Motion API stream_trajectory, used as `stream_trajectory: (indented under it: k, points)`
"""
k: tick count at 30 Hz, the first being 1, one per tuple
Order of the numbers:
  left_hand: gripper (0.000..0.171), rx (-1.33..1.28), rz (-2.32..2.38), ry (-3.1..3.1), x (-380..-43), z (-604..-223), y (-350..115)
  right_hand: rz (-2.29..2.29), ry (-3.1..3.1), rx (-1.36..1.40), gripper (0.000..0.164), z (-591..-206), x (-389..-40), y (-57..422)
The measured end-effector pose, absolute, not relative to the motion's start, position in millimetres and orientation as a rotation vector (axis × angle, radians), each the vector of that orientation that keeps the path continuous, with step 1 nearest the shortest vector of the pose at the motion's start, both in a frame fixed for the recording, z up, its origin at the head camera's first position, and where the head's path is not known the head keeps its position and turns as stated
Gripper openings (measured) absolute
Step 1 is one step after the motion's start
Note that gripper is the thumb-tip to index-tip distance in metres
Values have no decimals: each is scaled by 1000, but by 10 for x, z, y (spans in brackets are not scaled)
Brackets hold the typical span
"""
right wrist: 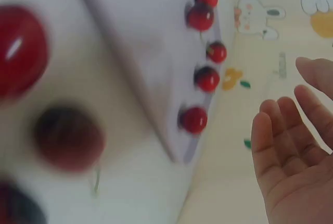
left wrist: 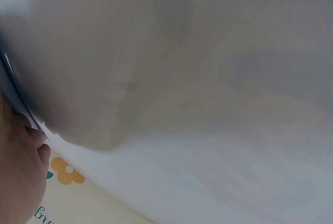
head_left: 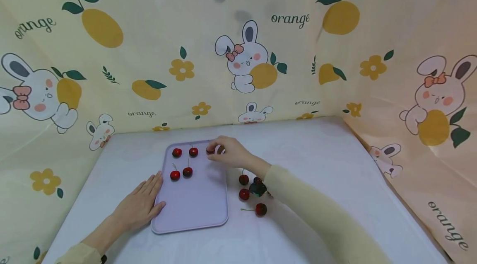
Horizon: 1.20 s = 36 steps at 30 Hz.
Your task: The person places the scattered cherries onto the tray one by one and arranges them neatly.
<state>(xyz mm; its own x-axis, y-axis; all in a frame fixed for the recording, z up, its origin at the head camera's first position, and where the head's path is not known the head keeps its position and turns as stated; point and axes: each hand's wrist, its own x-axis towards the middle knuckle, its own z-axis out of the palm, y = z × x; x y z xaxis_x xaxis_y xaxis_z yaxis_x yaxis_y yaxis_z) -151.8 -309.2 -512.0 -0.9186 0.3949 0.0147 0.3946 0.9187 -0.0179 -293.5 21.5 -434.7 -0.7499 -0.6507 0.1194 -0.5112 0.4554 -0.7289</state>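
My left hand [head_left: 139, 200] lies flat with straight fingers against the left edge of a pale lilac tray [head_left: 193, 210]. Several dark red cherries sit on the tray: a front pair, with one cherry [head_left: 175, 175] at left, and a back row. At the back right corner my right hand [head_left: 232, 152] is beside a cherry [head_left: 210, 151], partly covering it in the head view. The right wrist view shows that cherry [right wrist: 193, 120] resting on the tray, with the right hand's [right wrist: 296, 166] loosely spread fingers apart from it. In the left wrist view, only part of the left hand [left wrist: 21, 166] shows.
More cherries lie on the white table [head_left: 305, 144] right of the tray, including one [head_left: 261, 209] with a stem pointing left. A dark object [head_left: 257, 188] shows among them beside the right sleeve. A patterned cloth [head_left: 193, 19] with rabbits and oranges hangs behind.
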Motion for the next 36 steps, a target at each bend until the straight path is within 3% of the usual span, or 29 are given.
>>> stream_trajectory:
  k: [18, 30, 36]
  points:
    - [80, -660, -13, -2998, -1536, -5175, -3128, -1034, 2571, -1011, 23, -4491, -2834, 1427]
    - [79, -655, 22, -3040, -1537, -5113, -3106, -1016, 2477, -1012, 20, -4725, -2540, 1931]
    - [80, -645, 17, -3047, -1522, -5128, -3107, -986, 2412, -1066, 30, -4767, -2433, 2036]
